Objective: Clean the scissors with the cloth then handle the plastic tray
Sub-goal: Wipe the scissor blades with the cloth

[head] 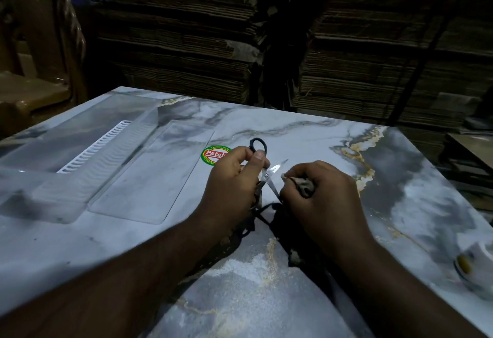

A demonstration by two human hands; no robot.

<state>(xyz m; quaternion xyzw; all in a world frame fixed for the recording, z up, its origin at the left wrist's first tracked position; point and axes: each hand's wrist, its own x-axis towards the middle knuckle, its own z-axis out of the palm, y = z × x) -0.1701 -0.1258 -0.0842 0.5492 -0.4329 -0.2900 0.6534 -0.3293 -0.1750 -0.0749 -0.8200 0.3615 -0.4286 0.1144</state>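
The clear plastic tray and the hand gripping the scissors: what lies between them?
In the head view, only a round red-and-green sticker on the bare marble-patterned tabletop.

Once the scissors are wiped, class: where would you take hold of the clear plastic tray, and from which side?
Probably the plastic tray by its near short edge, coming from the person's side with the left hand. It lies flat on the table, left of both hands, with that rim apparently unobstructed.

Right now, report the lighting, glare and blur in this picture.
Head view: dim, the cardboard stacks behind nearly black; the scissors blade glints between left hand and right hand; the clear plastic tray blurs toward the left edge; wide-angle bending skews the table.
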